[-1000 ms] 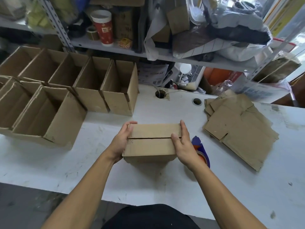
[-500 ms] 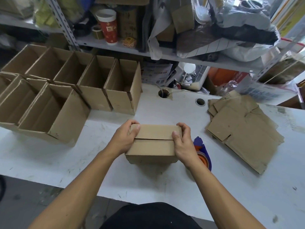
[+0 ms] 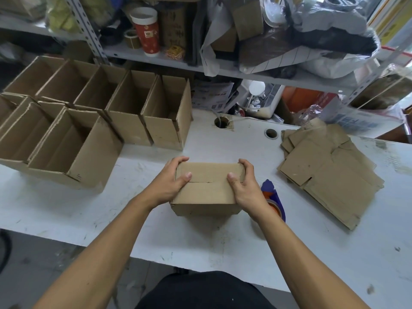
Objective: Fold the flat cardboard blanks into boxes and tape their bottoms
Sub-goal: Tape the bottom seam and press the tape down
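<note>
Cardboard box (image 3: 206,187) upside down near the white table's (image 3: 200,239) front edge, gripped at both ends.
Left hand (image 3: 166,182) and right hand (image 3: 245,187) curled round its ends, thumbs pressed on the untaped seam between the closed bottom flaps. Blue-and-orange tape dispenser (image 3: 273,200) just beside, partly hidden by the right wrist. Farther right, stacked flat blanks (image 3: 327,170); far left, two rows of open folded boxes (image 3: 93,123) under the cluttered shelf (image 3: 223,70).

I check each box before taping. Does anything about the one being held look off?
Nothing stands out. On the small brown cardboard box, held by the left hand and right hand, the two flaps meet flush along a straight seam, not yet taped. The blue tape dispenser lies beside it.
</note>
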